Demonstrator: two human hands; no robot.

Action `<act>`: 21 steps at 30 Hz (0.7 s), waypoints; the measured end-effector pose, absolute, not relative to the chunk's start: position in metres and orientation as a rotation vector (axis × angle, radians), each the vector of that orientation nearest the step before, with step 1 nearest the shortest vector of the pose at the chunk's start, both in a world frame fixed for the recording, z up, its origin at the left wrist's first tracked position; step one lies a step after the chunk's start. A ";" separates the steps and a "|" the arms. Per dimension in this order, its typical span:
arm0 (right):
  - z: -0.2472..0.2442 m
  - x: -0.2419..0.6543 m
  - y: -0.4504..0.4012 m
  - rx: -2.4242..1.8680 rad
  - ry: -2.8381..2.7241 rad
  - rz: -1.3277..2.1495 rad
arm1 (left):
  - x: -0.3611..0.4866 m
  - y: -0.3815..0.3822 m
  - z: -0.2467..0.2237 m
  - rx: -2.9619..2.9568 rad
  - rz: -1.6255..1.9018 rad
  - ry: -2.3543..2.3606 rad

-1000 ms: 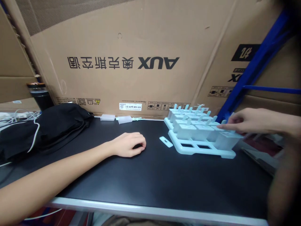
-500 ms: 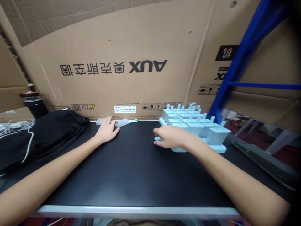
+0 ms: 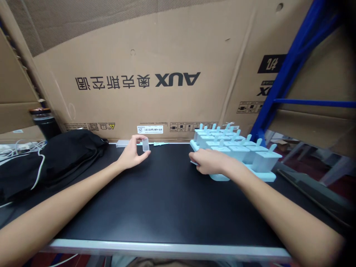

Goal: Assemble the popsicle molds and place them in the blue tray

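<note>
Nearest me, the metal rim (image 3: 167, 245) bounds the black tabletop (image 3: 155, 204); its smooth look makes me expect light plastic to slide if nudged; beyond it, my right hand (image 3: 208, 162) is curled low beside the pale-blue tray (image 3: 220, 178); a sliver of blue shows at its fingertips, but I cannot tell whether they grip anything; a careless swing of that wrist could jostle the moulds (image 3: 239, 154) standing in the tray, since they sit right behind my knuckles; slightly farther, my left hand (image 3: 133, 154) pinches a translucent mould (image 3: 145, 144) between thumb and fingers, well left of the tray; too weak a pinch could drop it, too hard could make it spring loose; behind, a second translucent mould (image 3: 121, 143) and thin pale-blue sticks (image 3: 160, 143) lie near the cardboard (image 3: 180, 107); a stray backward push could scatter them.
</note>
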State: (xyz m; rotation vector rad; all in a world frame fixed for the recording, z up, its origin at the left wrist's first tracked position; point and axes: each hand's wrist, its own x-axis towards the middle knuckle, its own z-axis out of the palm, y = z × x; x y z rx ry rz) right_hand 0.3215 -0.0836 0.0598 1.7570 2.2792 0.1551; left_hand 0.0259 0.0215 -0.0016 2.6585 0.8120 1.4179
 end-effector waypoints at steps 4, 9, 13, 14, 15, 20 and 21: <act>0.059 0.319 -0.081 1.797 2.667 -0.094 | 0.038 0.007 -0.003 2.604 1.431 0.475; 0.049 0.291 -0.080 1.804 3.126 -1.465 | 0.053 -0.009 -0.009 2.504 1.185 0.233; 0.034 0.268 -0.081 1.726 2.999 -2.143 | 0.057 -0.014 -0.011 2.510 1.088 0.146; 0.031 0.264 -0.081 1.737 2.950 -2.216 | 0.056 -0.014 -0.011 2.506 1.080 0.148; 0.028 0.262 -0.080 1.741 2.905 -2.271 | 0.055 -0.014 -0.011 2.501 1.065 0.157; 0.017 0.260 -0.078 1.626 2.789 -2.413 | 0.051 -0.012 -0.010 2.503 0.955 0.255; 0.016 0.260 -0.078 1.596 2.796 -2.423 | 0.051 -0.012 -0.009 2.518 0.941 0.269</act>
